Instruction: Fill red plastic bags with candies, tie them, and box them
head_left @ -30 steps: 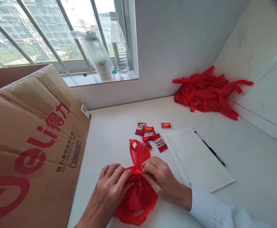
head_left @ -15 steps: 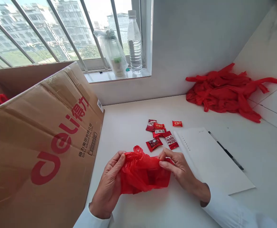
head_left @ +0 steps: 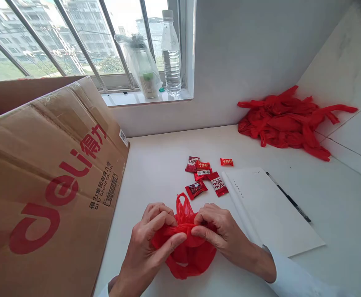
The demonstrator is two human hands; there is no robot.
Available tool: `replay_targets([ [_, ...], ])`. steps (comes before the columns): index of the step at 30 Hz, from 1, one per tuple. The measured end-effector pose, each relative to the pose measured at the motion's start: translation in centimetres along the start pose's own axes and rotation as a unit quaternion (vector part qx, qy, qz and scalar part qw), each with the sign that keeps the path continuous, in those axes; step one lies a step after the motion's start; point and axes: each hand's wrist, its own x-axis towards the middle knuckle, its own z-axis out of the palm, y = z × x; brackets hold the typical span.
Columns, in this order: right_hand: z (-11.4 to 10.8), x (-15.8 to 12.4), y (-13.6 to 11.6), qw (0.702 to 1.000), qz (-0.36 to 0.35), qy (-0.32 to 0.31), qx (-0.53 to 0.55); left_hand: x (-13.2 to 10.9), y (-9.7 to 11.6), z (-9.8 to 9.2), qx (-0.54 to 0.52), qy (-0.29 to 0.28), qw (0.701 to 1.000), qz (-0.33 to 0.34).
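Note:
Both hands grip a thin red plastic bag (head_left: pixel 195 262) low in the middle of the head view. My left hand (head_left: pixel 154 239) pinches the bag's gathered edge between thumb and fingers. Close beside it, my right hand (head_left: pixel 222 231) pinches the same edge from the other side. One loop handle (head_left: pixel 184 204) sticks up between the hands, and the lower part of the bag hangs bunched over the table. Whether anything lies inside the bag, I cannot tell. Just beyond the hands lie several small red snack packets (head_left: pixel 196 189), one small packet (head_left: pixel 226 162) apart from the others.
On the left stands a large open cardboard box (head_left: pixel 59 173). White paper (head_left: pixel 276 214) and a black pen (head_left: pixel 288 198) lie to the right. A heap of red bags (head_left: pixel 285 119) rests against the back wall. A water bottle (head_left: pixel 171 57) and a bagged cup (head_left: pixel 147 78) stand on the windowsill.
My hands have come closer together and bunched the bag's edge between them. The handle loop now stands taller, and the bag hangs rounder and lower. The view has shifted slightly.

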Motion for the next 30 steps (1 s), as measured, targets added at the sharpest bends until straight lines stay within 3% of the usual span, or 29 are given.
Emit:
replay_targets([
  [2,-0.3,0.1,0.1,0.997,0.041,0.018,0.061,0.1,0.0,-0.2,-0.160,0.028,0.982,-0.092],
  [4,-0.6,0.1,0.4,0.988,0.082,0.042,0.122,0.3,0.0,-0.4,-0.310,0.088,0.930,-0.176],
  [6,-0.9,0.2,0.7,0.976,0.104,0.070,0.175,0.4,-0.2,-0.6,-0.390,0.155,0.879,-0.228],
  [7,-1.0,0.2,0.8,0.970,0.109,0.083,0.199,0.4,-0.3,-0.7,-0.398,0.180,0.868,-0.237],
  [9,-1.3,0.2,0.8,0.959,0.114,0.092,0.245,0.2,-0.5,-0.8,-0.347,0.185,0.897,-0.203],
  [12,-1.7,0.2,0.3,0.955,0.108,0.054,0.270,-0.2,-0.4,-1.0,-0.144,0.123,0.979,-0.079],
  [14,-1.9,0.2,-0.1,0.967,0.094,0.012,0.235,-0.3,-0.1,-1.0,-0.013,0.085,0.996,-0.003],
  [16,-2.2,0.3,-0.4,0.979,0.081,-0.019,0.184,-0.4,0.1,-1.0,0.038,0.073,0.995,0.049],
  [18,-2.6,0.4,-0.4,0.980,0.086,-0.015,0.176,-0.4,0.0,-1.3,-0.009,0.092,0.994,0.060],
  [20,-3.0,0.4,-0.2,0.966,0.104,0.021,0.234,-0.6,-0.2,-1.8,-0.119,0.140,0.983,0.000],
  [22,-3.4,0.5,0.0,0.942,0.126,0.058,0.305,-0.8,-0.2,-2.3,-0.224,0.189,0.954,-0.059],
  [24,-3.7,0.6,0.2,0.924,0.145,0.067,0.347,-0.8,0.2,-2.5,-0.274,0.211,0.936,-0.070],
  [27,-3.8,0.7,0.3,0.918,0.150,0.081,0.358,-0.6,1.4,-2.0,-0.262,0.229,0.937,-0.020],
  [30,-4.2,0.8,0.3,0.918,0.120,0.122,0.357,-0.3,2.3,-1.1,-0.234,0.330,0.913,-0.047],
])
